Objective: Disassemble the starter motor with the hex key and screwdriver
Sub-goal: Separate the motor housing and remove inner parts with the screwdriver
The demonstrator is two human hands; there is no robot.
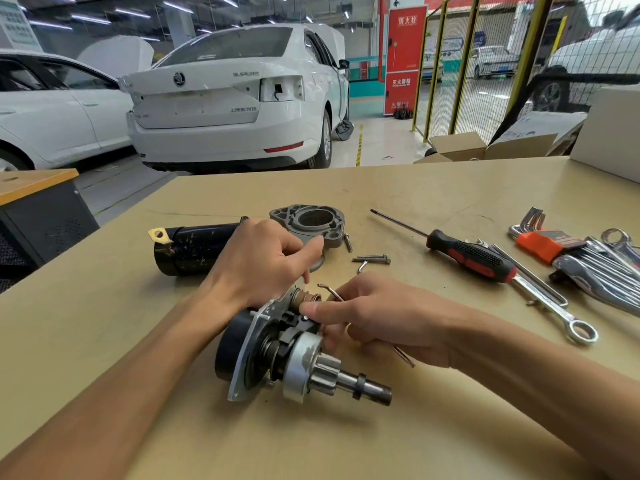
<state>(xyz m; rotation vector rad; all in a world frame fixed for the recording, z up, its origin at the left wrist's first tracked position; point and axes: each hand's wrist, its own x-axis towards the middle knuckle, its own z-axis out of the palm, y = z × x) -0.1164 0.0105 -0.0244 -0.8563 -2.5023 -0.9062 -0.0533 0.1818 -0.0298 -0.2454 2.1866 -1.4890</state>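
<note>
On the tan tabletop (415,188), the right hand (367,320) pinches a thin bent steel hex key (332,292) at the black-and-silver starter motor assembly (287,351); the left hand (256,261), fingers curled, steadies its mounting plate.

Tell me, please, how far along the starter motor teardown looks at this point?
Done: the nose housing, black motor body and bolts lie off on the table. In hand: both hands work at the drive assembly, the right hand holding a hex key. Left: stripping that assembly; screwdriver idle.
</note>
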